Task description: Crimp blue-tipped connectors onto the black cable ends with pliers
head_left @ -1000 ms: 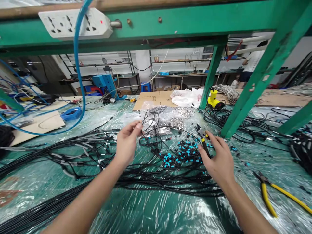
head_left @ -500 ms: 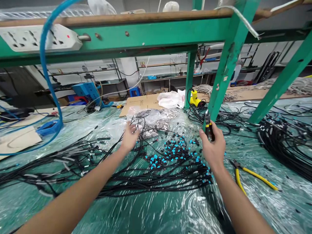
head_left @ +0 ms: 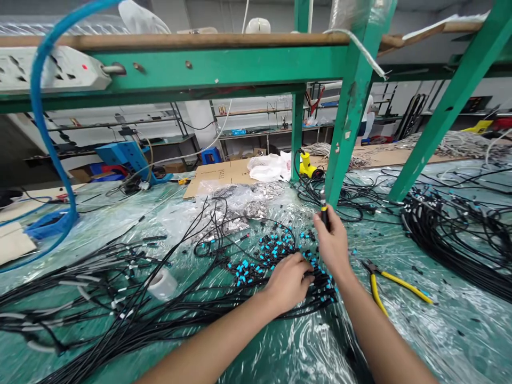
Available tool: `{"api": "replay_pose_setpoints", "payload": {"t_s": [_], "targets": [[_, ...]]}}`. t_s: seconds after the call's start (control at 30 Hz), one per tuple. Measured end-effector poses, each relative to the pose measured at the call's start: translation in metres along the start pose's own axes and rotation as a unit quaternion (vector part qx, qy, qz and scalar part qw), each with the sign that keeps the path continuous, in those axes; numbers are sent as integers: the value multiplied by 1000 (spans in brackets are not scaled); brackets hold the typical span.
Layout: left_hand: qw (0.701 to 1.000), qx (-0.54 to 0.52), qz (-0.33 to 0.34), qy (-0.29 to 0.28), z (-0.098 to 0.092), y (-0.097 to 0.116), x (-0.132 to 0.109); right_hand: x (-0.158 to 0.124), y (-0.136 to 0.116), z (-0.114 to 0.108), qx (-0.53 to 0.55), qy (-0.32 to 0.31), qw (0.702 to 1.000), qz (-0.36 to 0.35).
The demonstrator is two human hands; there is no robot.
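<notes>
My right hand is wrapped round a pair of pliers with black-and-yellow handles, its metal jaws pointing up. Lower and to the left, my left hand reaches over the right end of a bundle of black cables. Its fingers are curved and a little apart, near the blue-tipped cable ends, and no held cable shows in them. Just beyond that hand lies a pile of small black and blue pieces.
Yellow-handled cutters lie open at the right. Green posts rise behind the work. A white roll stands among cables on the left. Small metal parts in plastic lie behind the pile. More coiled black cables lie far right.
My left hand has moved right and nearer, from the loose cables by the plastic bag to the blue-tipped ends. The view has turned slightly right. My right hand still holds the pliers.
</notes>
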State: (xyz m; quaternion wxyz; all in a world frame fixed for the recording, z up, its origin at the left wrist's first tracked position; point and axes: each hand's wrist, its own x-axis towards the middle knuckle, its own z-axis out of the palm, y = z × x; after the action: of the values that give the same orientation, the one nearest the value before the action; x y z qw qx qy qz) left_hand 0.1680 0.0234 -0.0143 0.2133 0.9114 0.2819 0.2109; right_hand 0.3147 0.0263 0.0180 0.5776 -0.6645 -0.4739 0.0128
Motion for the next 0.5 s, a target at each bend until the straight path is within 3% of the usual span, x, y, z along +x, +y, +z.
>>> {"api": "replay_pose_setpoints", "payload": {"t_s": [0.17, 0.27, 0.33, 0.4, 0.47, 0.5], "targets": [[999, -35, 14, 8, -22, 7, -31, -14, 12, 13, -131, -102, 986, -30], [995, -43, 79, -49, -47, 2, -46, -21, 20, 23, -177, -131, 975, -40], [991, -5, 113, -69, -72, -6, -48, -22, 24, 27, -195, -138, 970, -45], [991, 46, 115, -50, -106, -12, -43, -22, 28, 30, -209, -141, 967, -49], [991, 80, 106, 21, -146, -15, -31, -22, 30, 31, -218, -142, 964, -52], [987, 87, 106, 83, -169, -14, -23, -22, 31, 31, -223, -143, 963, -53]]}}
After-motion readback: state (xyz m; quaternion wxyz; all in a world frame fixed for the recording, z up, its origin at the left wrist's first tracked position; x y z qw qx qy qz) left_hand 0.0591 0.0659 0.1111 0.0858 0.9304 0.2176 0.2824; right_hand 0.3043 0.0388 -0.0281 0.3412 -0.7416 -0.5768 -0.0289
